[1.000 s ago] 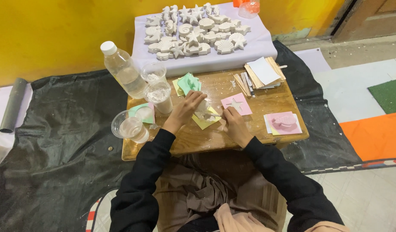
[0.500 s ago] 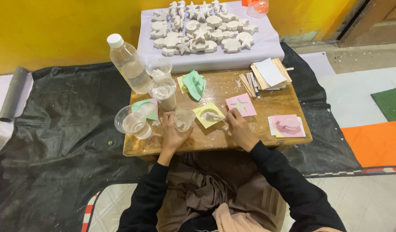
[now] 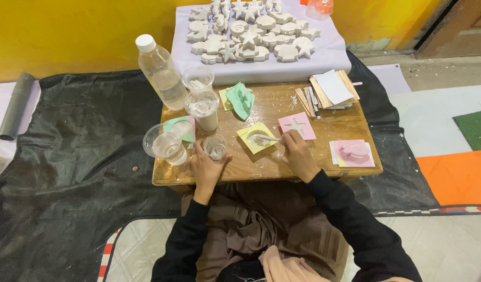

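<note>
My left hand point(image 3: 206, 168) wraps around a small clear cup point(image 3: 215, 147) holding white mix, near the front edge of a low wooden table point(image 3: 334, 125). My right hand point(image 3: 297, 154) grips a spoon point(image 3: 262, 139) whose white-coated bowl rests over a yellow mould point(image 3: 256, 137) at the table's middle. A pink mould with a star shape point(image 3: 297, 125) lies just beyond my right hand.
A plastic water bottle point(image 3: 162, 72), clear cups point(image 3: 202, 107), a green mould point(image 3: 240, 99), wooden sticks and card point(image 3: 329, 91) and another pink mould point(image 3: 353, 152) share the table. White plaster shapes point(image 3: 251, 31) lie on a cloth behind. Black sheeting point(image 3: 79, 136) covers the floor.
My left hand has drawn back from the yellow mould to the small cup at the front left and closed around it. My right hand stays by the yellow mould with the spoon.
</note>
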